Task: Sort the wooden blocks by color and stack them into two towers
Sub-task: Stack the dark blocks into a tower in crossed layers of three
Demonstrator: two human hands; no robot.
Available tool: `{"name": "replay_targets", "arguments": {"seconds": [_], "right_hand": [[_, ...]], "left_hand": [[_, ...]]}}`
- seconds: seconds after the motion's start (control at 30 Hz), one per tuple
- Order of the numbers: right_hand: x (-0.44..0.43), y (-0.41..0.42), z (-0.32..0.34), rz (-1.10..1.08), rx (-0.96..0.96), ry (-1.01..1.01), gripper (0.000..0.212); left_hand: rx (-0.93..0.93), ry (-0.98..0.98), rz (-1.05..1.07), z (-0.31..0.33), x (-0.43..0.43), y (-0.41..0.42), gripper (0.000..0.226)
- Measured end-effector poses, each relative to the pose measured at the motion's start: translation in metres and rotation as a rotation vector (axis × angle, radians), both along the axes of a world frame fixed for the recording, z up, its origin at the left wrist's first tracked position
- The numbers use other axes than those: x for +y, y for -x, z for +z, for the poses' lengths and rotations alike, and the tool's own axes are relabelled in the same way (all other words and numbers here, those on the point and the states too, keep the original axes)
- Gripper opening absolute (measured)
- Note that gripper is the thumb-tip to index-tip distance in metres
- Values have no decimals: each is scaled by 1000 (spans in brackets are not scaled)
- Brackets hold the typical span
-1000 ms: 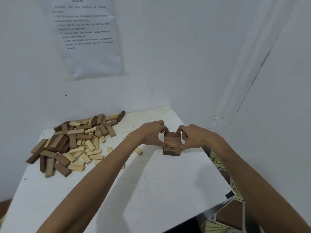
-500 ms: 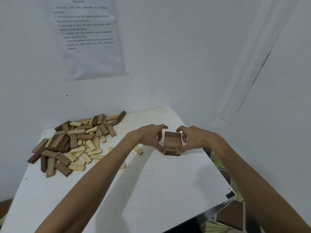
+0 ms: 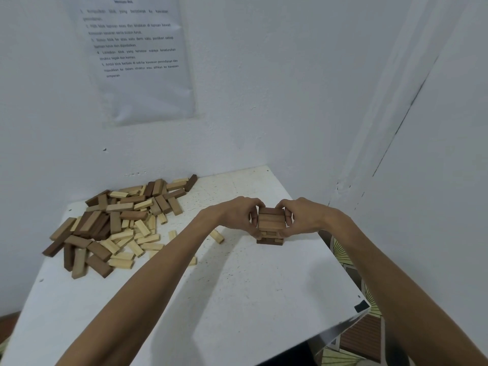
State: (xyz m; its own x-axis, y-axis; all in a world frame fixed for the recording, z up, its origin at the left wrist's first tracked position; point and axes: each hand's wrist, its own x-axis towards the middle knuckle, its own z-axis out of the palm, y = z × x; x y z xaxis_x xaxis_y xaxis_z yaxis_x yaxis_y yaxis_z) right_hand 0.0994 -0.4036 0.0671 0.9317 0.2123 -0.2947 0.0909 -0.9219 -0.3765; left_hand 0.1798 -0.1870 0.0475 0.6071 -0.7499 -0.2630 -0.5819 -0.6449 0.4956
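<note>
A short tower of brown blocks (image 3: pixel 270 223) stands near the right edge of the white table (image 3: pixel 237 299). My left hand (image 3: pixel 239 215) grips its left side with curled fingers and thumb. My right hand (image 3: pixel 299 216) grips the right side the same way. The tower's lower layers show below my fingers. A mixed pile of brown and pale wooden blocks (image 3: pixel 116 223) lies at the table's back left. A few pale blocks (image 3: pixel 217 236) lie loose between the pile and the tower, partly hidden by my left forearm.
White walls close in behind and to the right of the table. A printed paper sheet (image 3: pixel 137 56) hangs on the back wall. The table's right edge drops to a patterned floor (image 3: pixel 351 336).
Half a second ago my fingers stood slightly spread off the tower's sides. They have now closed in against it from both sides. The tower stays in place.
</note>
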Motion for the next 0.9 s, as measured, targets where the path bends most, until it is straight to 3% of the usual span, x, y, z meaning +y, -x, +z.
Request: {"name": "replay_targets", "arguments": {"seconds": [0.23, 0.67, 0.9], "right_hand": [[0, -1, -1, -5, 0, 5, 66], [0, -1, -1, -17, 22, -3, 66], [0, 1, 0, -55, 57, -10, 89]], "left_hand": [[-6, 33, 8, -3, 0, -2, 65], [16, 65, 29, -4, 0, -2, 63], [35, 79, 26, -1, 1, 3, 82]]}}
